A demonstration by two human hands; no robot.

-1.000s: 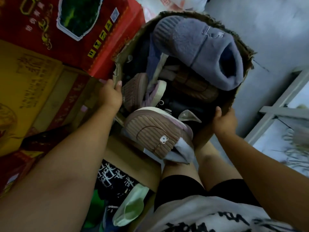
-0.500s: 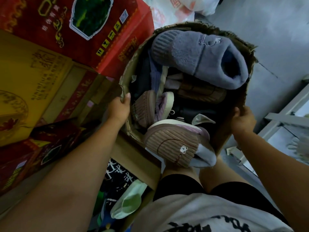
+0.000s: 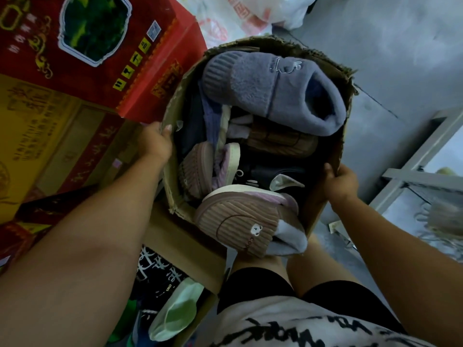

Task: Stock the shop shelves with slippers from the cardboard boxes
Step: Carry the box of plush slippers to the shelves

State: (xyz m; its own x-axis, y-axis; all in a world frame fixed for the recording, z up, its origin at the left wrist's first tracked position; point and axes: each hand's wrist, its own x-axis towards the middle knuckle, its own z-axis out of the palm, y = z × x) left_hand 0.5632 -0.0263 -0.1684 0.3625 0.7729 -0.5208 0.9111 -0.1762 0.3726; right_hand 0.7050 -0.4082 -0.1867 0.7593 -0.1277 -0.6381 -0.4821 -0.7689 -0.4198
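Left hand [image 3: 155, 142] and right hand [image 3: 341, 182] grasp the box [image 3: 323, 57] rim; it brims with slippers [image 3: 270, 93], so shelving seems barely begun.

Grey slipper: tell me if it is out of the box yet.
No, the grey slipper lies at the top of the box, within its rim.

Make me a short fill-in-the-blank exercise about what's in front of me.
The cardboard box held by the left hand and right hand is full of ____.
The pink corduroy slipper hangs over its ____ edge.
The carton with the green picture is mostly ____.
Under the left arm lies a pale ____ slipper.
Missing words: slippers, near, red, green.
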